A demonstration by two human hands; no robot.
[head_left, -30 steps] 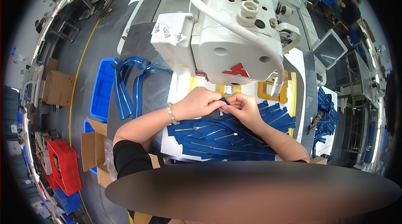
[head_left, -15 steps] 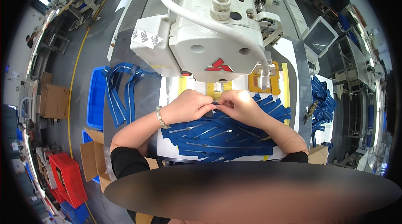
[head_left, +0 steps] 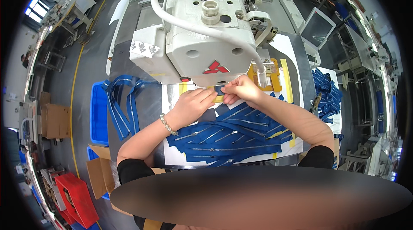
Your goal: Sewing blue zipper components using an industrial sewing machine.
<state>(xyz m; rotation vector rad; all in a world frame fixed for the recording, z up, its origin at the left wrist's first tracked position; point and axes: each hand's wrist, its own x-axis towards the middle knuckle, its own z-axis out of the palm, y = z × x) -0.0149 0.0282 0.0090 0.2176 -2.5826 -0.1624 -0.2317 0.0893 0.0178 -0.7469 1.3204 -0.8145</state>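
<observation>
Right hand (head_left: 241, 89) pinches blue strap (head_left: 220, 90).

A red emblem label (head_left: 216, 67) sits on the machine just above the right hand (head_left: 243, 90), a grey tilted screen (head_left: 318, 26) farther up-right, brown cardboard boxes (head_left: 55, 120) far left of the left hand (head_left: 191, 106).

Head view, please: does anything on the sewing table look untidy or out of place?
Mostly the blue straps: they lie criss-crossed in a loose heap under both forearms, and another bunch hangs over the table's left edge. Both hands pinch one small blue piece neatly.
</observation>
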